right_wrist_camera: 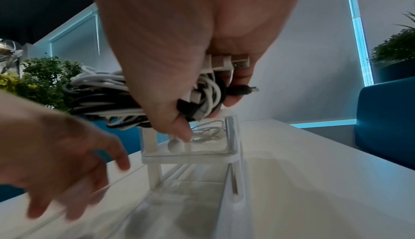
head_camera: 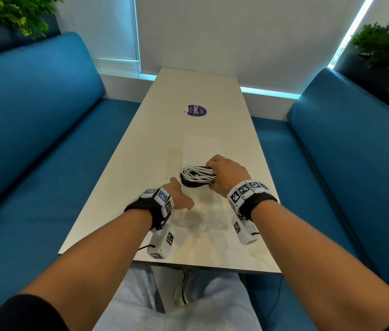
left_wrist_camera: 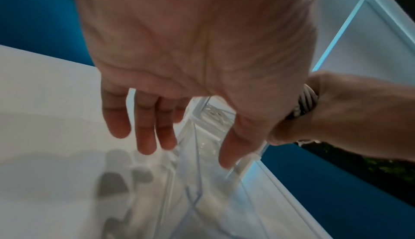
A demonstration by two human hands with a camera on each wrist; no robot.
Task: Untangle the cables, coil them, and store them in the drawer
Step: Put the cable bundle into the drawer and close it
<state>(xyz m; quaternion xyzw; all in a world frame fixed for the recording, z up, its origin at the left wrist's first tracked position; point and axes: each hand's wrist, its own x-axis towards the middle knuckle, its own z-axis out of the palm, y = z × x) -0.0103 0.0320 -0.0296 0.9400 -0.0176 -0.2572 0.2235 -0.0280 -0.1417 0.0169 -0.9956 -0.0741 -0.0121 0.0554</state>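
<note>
My right hand (head_camera: pixel 211 174) grips a coiled bundle of white and black cables (head_camera: pixel 194 176) just above a clear plastic drawer unit (head_camera: pixel 203 146) in the middle of the white table (head_camera: pixel 126 187). Its drawer (head_camera: pixel 221 212) is pulled out towards me. In the right wrist view the bundle (right_wrist_camera: pixel 105 97) hangs over the open drawer (right_wrist_camera: pixel 191 198), with several plugs (right_wrist_camera: pixel 224 63) sticking out past my fingers. A thin white cable (right_wrist_camera: pixel 209 131) shows inside the clear casing. My left hand (head_camera: pixel 181 195) hovers by the drawer's left side, holding nothing, fingers (left_wrist_camera: pixel 145 132) straight.
A round purple sticker (head_camera: pixel 197 110) lies on the table beyond the drawer unit. Blue benches (head_camera: pixel 33 151) (head_camera: pixel 355 163) run along both long sides. Potted plants (head_camera: pixel 384 51) stand behind the benches. The table's near edge (head_camera: pixel 188 265) is at my lap.
</note>
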